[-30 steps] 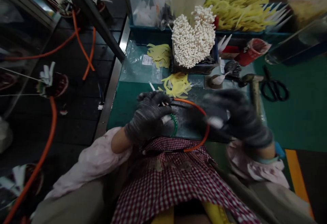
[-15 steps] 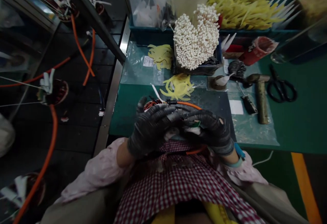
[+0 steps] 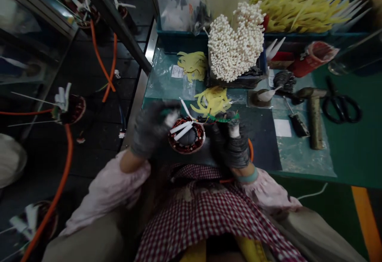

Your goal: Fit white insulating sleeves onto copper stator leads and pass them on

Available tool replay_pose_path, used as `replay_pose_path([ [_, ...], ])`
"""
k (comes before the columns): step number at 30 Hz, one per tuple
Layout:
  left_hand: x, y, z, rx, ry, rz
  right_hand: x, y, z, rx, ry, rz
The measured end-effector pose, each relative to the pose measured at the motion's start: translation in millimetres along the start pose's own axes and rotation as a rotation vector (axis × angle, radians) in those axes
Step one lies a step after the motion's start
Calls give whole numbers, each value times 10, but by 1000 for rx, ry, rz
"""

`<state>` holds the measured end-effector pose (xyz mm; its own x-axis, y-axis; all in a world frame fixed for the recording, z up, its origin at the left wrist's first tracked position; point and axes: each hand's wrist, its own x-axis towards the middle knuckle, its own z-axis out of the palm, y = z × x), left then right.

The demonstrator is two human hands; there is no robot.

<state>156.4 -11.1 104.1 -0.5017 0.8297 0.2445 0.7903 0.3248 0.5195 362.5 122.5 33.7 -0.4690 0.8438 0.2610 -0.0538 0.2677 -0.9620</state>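
The stator (image 3: 186, 135), a copper-wound ring with a dark bore, sits on a dark mat (image 3: 264, 138) at the near edge of the desk (image 3: 352, 154), between the two gloved hands. The left hand (image 3: 152, 128) is blurred and raised just beside the stator's left rim, apart from the right hand; whether it is clamped on anything I cannot tell. The right hand (image 3: 231, 142) stands just right of the stator, its fingers (image 3: 233, 128) bunched together up at a green cord (image 3: 223, 117), though I cannot tell if they grip it. Two white sleeves (image 3: 182, 130) lie across the bore, and a third, thinner one (image 3: 185, 108) rises from the far rim.

An orange tube (image 3: 251, 150) curves out under the right hand. Past the stator's far side lies one pile of yellow strips (image 3: 211, 100), and farther on a single mass of white-tipped pins (image 3: 235, 43). To the stator's right, beyond open mat, are one hammer (image 3: 314, 114), one pair of scissors (image 3: 341, 104) and one red cup (image 3: 313, 58). The desk's metal edge (image 3: 135, 102) runs close to the stator's left, and past it four more stators (image 3: 72, 110) sit in the dark
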Motion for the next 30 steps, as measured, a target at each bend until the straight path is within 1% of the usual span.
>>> replay_pose_path([
  [1,226,-40,-28,26,-36,-4,0,9,6,27,-34,6],
  [3,697,-73,22,232,-266,7,-18,-3,20,102,-100,19],
  [4,920,-69,95,269,-340,13,-30,-19,27,137,-135,22],
  [6,1290,-32,303,316,-434,8,-51,-56,36,176,-186,17],
  [8,1528,24,535,376,-533,-7,-57,-82,40,192,-209,12],
  [10,1639,77,728,422,-585,-18,-54,-89,41,182,-217,19],
  [11,1661,95,799,436,-589,-25,-52,-86,41,178,-224,24],
  [13,1675,108,881,443,-585,-37,-52,-75,40,180,-237,17],
  [15,1688,91,891,416,-602,-47,-59,-62,38,188,-246,-9],
  [18,1728,34,803,338,-637,-51,-69,-45,39,174,-250,-10],
  [20,1713,-8,693,304,-624,-53,-62,-25,44,139,-219,22],
  [21,1672,-25,627,288,-601,-48,-52,-10,47,119,-183,39],
  [22,1602,-36,555,261,-556,-34,-37,7,50,100,-140,54],
  [24,1364,-35,401,168,-396,37,5,46,51,77,-72,76],
  [26,1024,2,256,61,-165,162,55,78,47,43,-85,50],
  [27,837,31,196,62,-67,220,80,86,45,14,-113,17],
  [28,651,65,150,97,-4,283,102,86,46,-18,-142,-22],
  [29,478,99,119,127,34,343,120,77,51,-49,-165,-53],
  [30,325,132,104,134,37,413,135,60,63,-67,-173,-66],
])
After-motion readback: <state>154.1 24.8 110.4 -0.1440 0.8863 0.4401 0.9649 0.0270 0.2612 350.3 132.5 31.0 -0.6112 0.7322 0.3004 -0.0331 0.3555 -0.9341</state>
